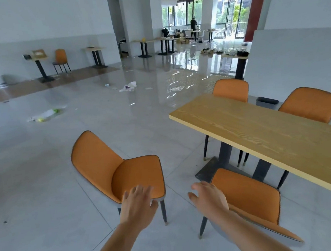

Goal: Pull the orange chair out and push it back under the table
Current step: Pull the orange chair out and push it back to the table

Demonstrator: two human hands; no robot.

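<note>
Neither hand grips anything. The left hand point(139, 203) and right hand point(209, 199) both reach forward, splayed and relaxed.
- Left hand lies over the front edge of the orange chair point(108, 166) seat. Touching or just above it, I cannot tell (the tips are blurred).
- Right hand is beside the backrest top of a second orange chair point(251, 196). No clear contact.

Where the task's thing is:
- Orange chair stands out on the grey floor point(46, 195), well apart from the table point(261, 133). Its backrest is turned away to the left and its seat faces the person.
- Judgement: the pull-out is done and the push back is not yet made.

Other chairs:
- Second orange chair sits at the table's near edge, back toward the person.
- Far-left chair point(230, 89) and far-right chair point(309, 104) sit close on the opposite side.

Why the hands sit so:
- Probably low and open to take the seat edge, the nearest purchase on a chair facing this way.
- The chair looks to need swinging round, backrest outward, before it can slide under.
- Risk: its legs could catch the second chair or the table's base.
</note>
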